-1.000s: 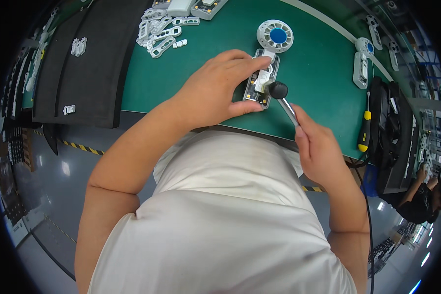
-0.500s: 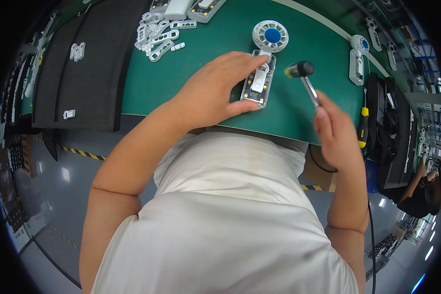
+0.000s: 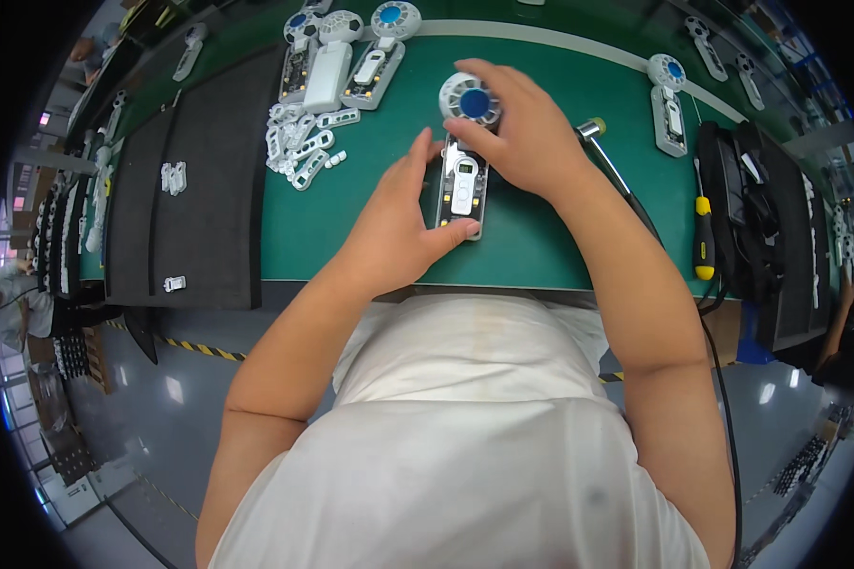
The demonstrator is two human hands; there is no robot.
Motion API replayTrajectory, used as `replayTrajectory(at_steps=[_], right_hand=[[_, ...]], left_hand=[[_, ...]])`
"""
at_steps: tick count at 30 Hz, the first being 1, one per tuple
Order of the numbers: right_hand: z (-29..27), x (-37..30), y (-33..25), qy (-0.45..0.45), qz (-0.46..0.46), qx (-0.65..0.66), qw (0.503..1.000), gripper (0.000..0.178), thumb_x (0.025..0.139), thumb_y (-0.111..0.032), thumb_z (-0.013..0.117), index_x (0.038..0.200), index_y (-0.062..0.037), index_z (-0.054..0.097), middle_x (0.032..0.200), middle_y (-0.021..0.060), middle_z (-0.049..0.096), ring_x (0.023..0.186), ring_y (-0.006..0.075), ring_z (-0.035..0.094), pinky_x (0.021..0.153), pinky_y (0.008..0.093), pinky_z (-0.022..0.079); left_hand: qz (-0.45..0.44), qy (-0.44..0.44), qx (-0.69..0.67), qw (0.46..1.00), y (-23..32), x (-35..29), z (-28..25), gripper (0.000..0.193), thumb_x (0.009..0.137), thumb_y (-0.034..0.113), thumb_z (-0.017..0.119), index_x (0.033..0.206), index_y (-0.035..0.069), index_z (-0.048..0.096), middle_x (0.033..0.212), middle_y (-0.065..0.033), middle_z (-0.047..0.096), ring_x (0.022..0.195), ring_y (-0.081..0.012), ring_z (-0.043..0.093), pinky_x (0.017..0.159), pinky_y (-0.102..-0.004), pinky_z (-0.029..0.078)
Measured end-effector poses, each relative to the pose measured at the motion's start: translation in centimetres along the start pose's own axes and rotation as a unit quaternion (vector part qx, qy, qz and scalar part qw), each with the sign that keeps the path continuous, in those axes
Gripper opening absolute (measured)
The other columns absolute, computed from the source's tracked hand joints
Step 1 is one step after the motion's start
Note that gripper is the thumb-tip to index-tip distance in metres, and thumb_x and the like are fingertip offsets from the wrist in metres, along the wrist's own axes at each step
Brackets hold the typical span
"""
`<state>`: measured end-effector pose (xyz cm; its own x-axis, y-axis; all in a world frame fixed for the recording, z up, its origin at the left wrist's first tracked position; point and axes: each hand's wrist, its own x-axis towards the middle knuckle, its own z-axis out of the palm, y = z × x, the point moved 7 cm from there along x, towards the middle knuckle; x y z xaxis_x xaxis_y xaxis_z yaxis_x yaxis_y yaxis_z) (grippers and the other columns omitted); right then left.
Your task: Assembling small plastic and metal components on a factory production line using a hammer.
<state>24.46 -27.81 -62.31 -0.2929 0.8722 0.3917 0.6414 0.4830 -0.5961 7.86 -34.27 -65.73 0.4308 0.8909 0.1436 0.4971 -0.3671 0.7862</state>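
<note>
A handheld device with a clear body (image 3: pixel 462 194) and a round white head around a blue disc (image 3: pixel 474 102) stands lengthwise before me on the green mat. My left hand (image 3: pixel 394 213) grips the body, its thumb across the lower end and its fingers along the left side. Around the head curls my right hand (image 3: pixel 522 133), fingers over the far right rim and thumb on the near edge. To the right lies a small hammer (image 3: pixel 612 166) with a yellowish face, its handle partly hidden by my right forearm.
Several similar devices (image 3: pixel 375 71) stand at the back left, beside a pile of small white frames (image 3: pixel 304 142). A black foam board (image 3: pixel 209 190) holds a few white parts. Another device (image 3: pixel 669 114), a yellow-black screwdriver (image 3: pixel 703 228) and a black bag (image 3: pixel 740 190) are on the right.
My right hand has put the hammer down on the mat and now holds the device's head. My left hand still grips the body. The view has shifted.
</note>
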Motion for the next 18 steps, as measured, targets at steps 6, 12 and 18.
replayTrajectory(at_steps=[6, 12, 18], right_hand=[[-3.7, -1.1, -0.8, 0.158, -0.036, 0.098, 0.982, 0.063, 0.093, -0.027, 0.082, 0.145, -0.0028, 0.056, 0.126, 0.0157, 0.07, 0.113, 0.0274, 0.069, 0.1, 0.0378, 0.056], [-2.3, -1.8, 1.2, 0.134, 0.032, 0.247, 0.959, 0.059, 0.095, -0.025, 0.083, 0.143, -0.0034, 0.057, 0.116, 0.0087, 0.071, 0.102, 0.0154, 0.07, 0.09, 0.0305, 0.058], [-2.0, -1.7, 1.5, 0.128, 0.056, 0.262, 0.955, 0.058, 0.095, -0.024, 0.082, 0.142, -0.0027, 0.056, 0.117, 0.0097, 0.071, 0.103, 0.0168, 0.07, 0.09, 0.0316, 0.058]], left_hand=[[-0.13, -0.157, -0.453, 0.868, 1.4, 0.9, 1.4, 0.075, 0.1, 0.015, 0.073, 0.163, -0.003, 0.036, 0.141, -0.0179, 0.063, 0.122, -0.0239, 0.068, 0.103, -0.038, 0.057], [-0.092, -0.133, -0.431, 0.888, 0.7, 1.3, 2.2, 0.053, 0.106, 0.016, 0.066, 0.153, 0.001, 0.047, 0.128, -0.0121, 0.067, 0.104, -0.0182, 0.071, 0.09, -0.0336, 0.059], [-0.146, -0.1, -0.44, 0.881, 0.1, 1.5, 2.9, 0.032, 0.11, 0.019, 0.058, 0.137, 0.001, 0.057, 0.114, -0.009, 0.07, 0.09, -0.0157, 0.071, 0.081, -0.0324, 0.06]])
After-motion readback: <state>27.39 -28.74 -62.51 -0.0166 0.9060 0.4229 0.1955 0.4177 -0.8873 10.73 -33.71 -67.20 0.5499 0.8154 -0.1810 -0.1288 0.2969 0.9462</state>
